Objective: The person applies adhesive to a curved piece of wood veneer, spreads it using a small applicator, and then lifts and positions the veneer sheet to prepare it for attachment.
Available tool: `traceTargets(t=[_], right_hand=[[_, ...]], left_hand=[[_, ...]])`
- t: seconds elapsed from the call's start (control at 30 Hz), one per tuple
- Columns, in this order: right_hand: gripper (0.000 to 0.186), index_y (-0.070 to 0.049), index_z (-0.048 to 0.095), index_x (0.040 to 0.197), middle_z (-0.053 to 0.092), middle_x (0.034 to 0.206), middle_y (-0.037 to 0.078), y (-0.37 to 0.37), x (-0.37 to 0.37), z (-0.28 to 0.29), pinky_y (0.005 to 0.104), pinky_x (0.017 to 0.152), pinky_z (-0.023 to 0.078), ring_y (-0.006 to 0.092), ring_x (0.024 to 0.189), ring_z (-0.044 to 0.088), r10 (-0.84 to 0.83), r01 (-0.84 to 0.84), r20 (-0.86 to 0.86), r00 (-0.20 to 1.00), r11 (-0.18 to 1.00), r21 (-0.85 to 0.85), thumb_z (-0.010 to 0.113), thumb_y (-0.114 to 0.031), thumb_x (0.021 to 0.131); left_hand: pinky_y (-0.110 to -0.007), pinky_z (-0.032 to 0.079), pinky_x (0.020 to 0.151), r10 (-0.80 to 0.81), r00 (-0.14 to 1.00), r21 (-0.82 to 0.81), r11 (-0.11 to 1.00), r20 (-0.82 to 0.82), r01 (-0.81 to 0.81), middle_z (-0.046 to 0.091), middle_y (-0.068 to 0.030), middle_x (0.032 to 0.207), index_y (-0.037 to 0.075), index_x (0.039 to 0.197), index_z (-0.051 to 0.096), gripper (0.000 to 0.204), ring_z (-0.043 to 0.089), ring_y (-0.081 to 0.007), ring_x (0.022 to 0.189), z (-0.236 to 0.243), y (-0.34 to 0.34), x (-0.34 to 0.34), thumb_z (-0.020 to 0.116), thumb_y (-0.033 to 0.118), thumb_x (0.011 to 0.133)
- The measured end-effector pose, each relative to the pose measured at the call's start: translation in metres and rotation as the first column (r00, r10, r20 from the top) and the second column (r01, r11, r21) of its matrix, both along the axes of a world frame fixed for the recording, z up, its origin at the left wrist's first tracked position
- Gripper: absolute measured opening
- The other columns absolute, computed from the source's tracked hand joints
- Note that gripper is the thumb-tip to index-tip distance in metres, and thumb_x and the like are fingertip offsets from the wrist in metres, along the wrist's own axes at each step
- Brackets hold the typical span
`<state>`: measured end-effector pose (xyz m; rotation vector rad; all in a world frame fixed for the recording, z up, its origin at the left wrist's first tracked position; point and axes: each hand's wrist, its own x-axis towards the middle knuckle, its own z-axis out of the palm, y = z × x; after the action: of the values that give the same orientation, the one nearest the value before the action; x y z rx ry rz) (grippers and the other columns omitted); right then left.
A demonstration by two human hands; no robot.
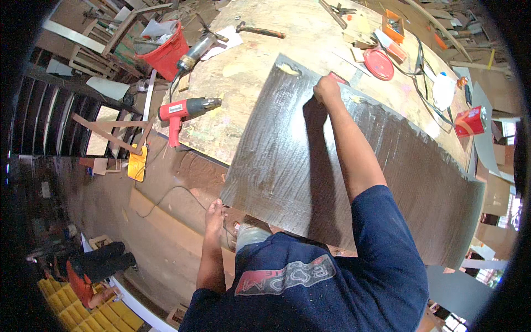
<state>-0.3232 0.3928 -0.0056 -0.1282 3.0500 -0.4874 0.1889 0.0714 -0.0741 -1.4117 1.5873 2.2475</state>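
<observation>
A large dark sheet (287,166) with a wood-grain look and pale streaks lies across the workbench (249,72) and overhangs its near edge. My right hand (326,89) reaches to the sheet's far edge and is closed on a small red scraper (338,78) pressed against the sheet there. My left hand (214,212) hangs low by the sheet's near left corner, fingers stretched out against the bench's side, with nothing in it. My blue shirt hides the sheet's near middle edge.
On the bench lie a red heat gun (187,108), a grey power tool (197,51), a hammer (260,31), a red round lid (379,64), an orange box (393,25) and a red can (470,120). A red bucket (166,51) stands to the left, with yellow crates (108,316) on the floor.
</observation>
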Motion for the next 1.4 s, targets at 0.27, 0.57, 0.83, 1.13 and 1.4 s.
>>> traceTargets(t=[0.27, 0.57, 0.83, 1.13, 1.4], right_hand=[[0.027, 0.007, 0.074, 0.093, 0.072, 0.1, 0.032, -0.089, -0.031, -0.015, 0.0482, 0.09, 0.058, 0.044, 0.1, 0.072, 0.01, -0.01, 0.055, 0.998, 1.0, -0.002, 0.063, -0.016, 0.083], [0.025, 0.005, 0.072, 0.088, 0.073, 0.098, 0.03, -0.137, -0.063, -0.013, 0.0489, 0.087, 0.058, 0.0435, 0.097, 0.072, 0.046, -0.046, 0.003, 0.999, 0.995, 0.093, 0.063, -0.017, 0.082], [0.029, 0.003, 0.074, 0.097, 0.073, 0.104, 0.028, -0.163, -0.083, -0.024, 0.0478, 0.089, 0.058, 0.0445, 0.099, 0.072, 0.147, -0.16, 0.087, 0.985, 0.972, 0.172, 0.06, -0.019, 0.083], [0.024, 0.003, 0.071, 0.098, 0.07, 0.095, 0.03, -0.164, -0.056, 0.011, 0.05, 0.081, 0.056, 0.0456, 0.093, 0.07, 0.461, -0.465, 0.061, 0.885, 0.878, 0.111, 0.061, -0.015, 0.085], [0.03, -0.005, 0.074, 0.114, 0.074, 0.102, 0.023, -0.089, -0.016, 0.02, 0.0455, 0.087, 0.056, 0.0399, 0.096, 0.072, 0.136, -0.147, -0.057, 0.989, 0.911, -0.386, 0.064, -0.02, 0.09]], left_hand=[[-0.03, 0.054, 0.088, -0.325, 0.945, -0.191, 0.926, 0.031, 0.325, 0.067, -0.0083, 0.117, -0.001, 0.13, 0.059, 0.036, 0.064, -0.0138, 0.104, 0.021, -0.024, -0.011, 0.069, 0.016, 0.1], [-0.044, 0.04, 0.115, -0.849, 0.485, -0.463, 0.352, 0.207, 0.813, 0.054, -0.0242, 0.143, -0.003, 0.148, 0.044, 0.102, 0.053, -0.0365, 0.133, 0.158, -0.083, -0.105, 0.096, 0.031, 0.066], [-0.052, 0.021, 0.127, -0.99, -0.061, -0.769, -0.135, 0.125, 0.624, 0.016, -0.0261, 0.169, -0.003, 0.161, 0.018, 0.139, 0.018, -0.0403, 0.157, 0.209, -0.049, -0.248, 0.096, 0.046, 0.056], [-0.055, 0.024, 0.126, -0.787, -0.178, -0.623, -0.585, 0.591, 0.519, 0.029, -0.0206, 0.167, -0.005, 0.157, 0.027, 0.132, 0.025, -0.0346, 0.156, 0.127, -0.032, -0.304, 0.097, 0.042, 0.056], [-0.054, 0.027, 0.124, -0.828, -0.12, -0.642, -0.508, 0.548, 0.574, 0.037, -0.0172, 0.164, -0.003, 0.155, 0.034, 0.131, 0.034, -0.0314, 0.152, 0.099, -0.029, -0.302, 0.097, 0.049, 0.054]])
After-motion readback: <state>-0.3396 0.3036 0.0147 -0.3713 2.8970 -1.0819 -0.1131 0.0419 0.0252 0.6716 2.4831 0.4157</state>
